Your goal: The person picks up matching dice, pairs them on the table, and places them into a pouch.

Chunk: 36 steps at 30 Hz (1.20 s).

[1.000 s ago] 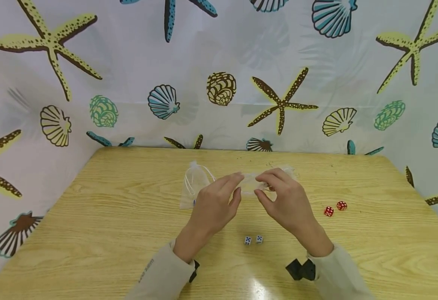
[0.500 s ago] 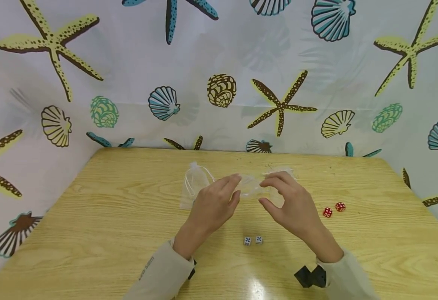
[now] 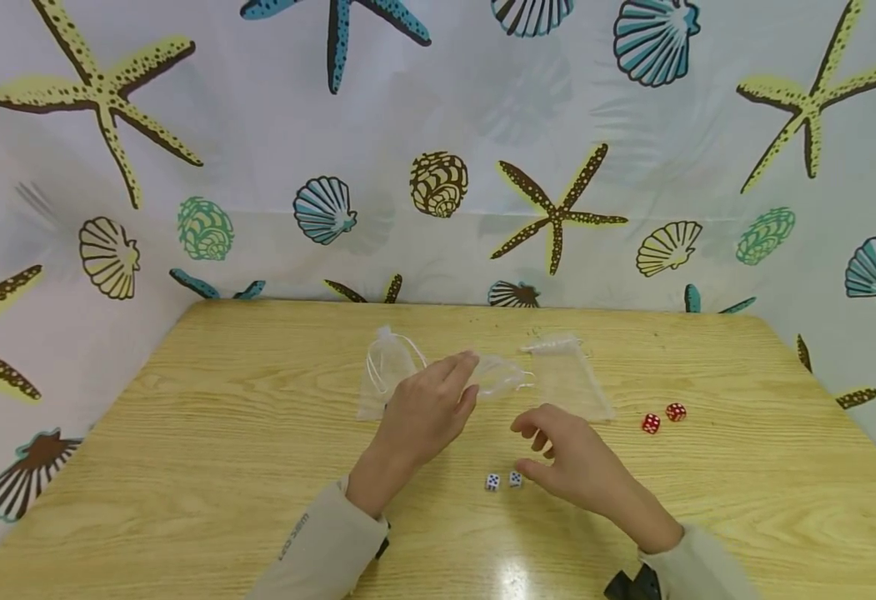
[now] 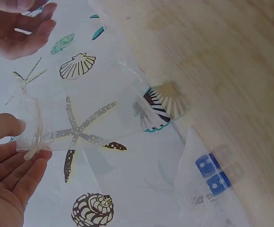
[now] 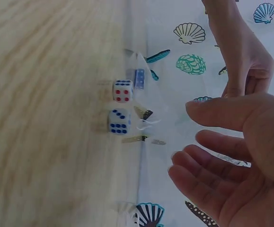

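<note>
The left hand pinches the gathered neck of a sheer white drawstring pouch between thumb and fingers, the pouch extending toward 3 o'clock above the wood-grain tabletop. The right hand grips nothing, its thumb and bent fingers standing apart, with two white cube dice bearing coloured pips near the thumb tip at 9 o'clock. From the held pouch, a second sheer pouch with blue cube dice lies at 9 o'clock, a flat sheer pouch at 3 o'clock, and two red cube dice at 4 o'clock.
</note>
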### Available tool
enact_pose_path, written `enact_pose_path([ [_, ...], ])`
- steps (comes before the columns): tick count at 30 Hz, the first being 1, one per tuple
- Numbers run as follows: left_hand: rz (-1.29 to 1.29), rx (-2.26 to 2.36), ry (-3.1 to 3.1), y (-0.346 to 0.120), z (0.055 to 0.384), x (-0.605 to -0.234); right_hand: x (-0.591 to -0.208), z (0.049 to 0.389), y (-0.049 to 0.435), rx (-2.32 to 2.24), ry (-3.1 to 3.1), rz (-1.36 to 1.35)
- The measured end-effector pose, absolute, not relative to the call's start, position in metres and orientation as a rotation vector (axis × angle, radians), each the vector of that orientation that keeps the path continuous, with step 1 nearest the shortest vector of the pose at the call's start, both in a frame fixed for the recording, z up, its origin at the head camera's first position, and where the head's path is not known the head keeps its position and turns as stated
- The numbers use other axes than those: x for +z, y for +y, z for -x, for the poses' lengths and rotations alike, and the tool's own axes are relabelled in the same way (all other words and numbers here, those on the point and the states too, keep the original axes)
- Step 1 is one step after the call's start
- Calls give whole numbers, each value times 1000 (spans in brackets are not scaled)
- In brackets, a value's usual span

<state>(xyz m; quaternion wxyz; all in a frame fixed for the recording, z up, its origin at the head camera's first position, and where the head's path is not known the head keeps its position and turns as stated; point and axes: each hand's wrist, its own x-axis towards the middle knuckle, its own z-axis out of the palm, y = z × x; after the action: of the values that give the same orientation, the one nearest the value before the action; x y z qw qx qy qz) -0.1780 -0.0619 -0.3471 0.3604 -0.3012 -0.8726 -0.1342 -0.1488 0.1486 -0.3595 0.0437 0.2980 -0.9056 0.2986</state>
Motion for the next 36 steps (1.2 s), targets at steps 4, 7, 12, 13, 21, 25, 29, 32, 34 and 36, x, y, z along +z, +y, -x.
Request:
enact_pose_path([
  [4,776,-341,-2253,-63,178,-347,-367,150,146,952,-2866,-959],
  [7,774,-342,-2259,-63,178,-347,-372,151,146,964,-2890,-989],
  [12,781,-346,-2275,-62,176,-346,-379,151,146,969,-2910,-1003],
  [13,781,-342,-2279,-62,176,-346,-380,151,146,965,-2909,-1006],
  [21,768,-332,-2279,-63,177,-347,-384,155,145,959,-2886,-1012],
  [25,767,-344,-2276,-63,177,-348,-385,156,143,931,-2898,-998],
  [29,765,-352,-2278,-63,177,-349,-384,157,143,915,-2903,-1007],
  [32,763,-348,-2275,-63,177,-349,-379,156,144,909,-2891,-1001],
  [34,763,-347,-2275,-63,177,-349,-373,156,145,906,-2884,-981],
  [36,764,-346,-2278,-64,176,-348,-367,156,146,890,-2873,-948],
])
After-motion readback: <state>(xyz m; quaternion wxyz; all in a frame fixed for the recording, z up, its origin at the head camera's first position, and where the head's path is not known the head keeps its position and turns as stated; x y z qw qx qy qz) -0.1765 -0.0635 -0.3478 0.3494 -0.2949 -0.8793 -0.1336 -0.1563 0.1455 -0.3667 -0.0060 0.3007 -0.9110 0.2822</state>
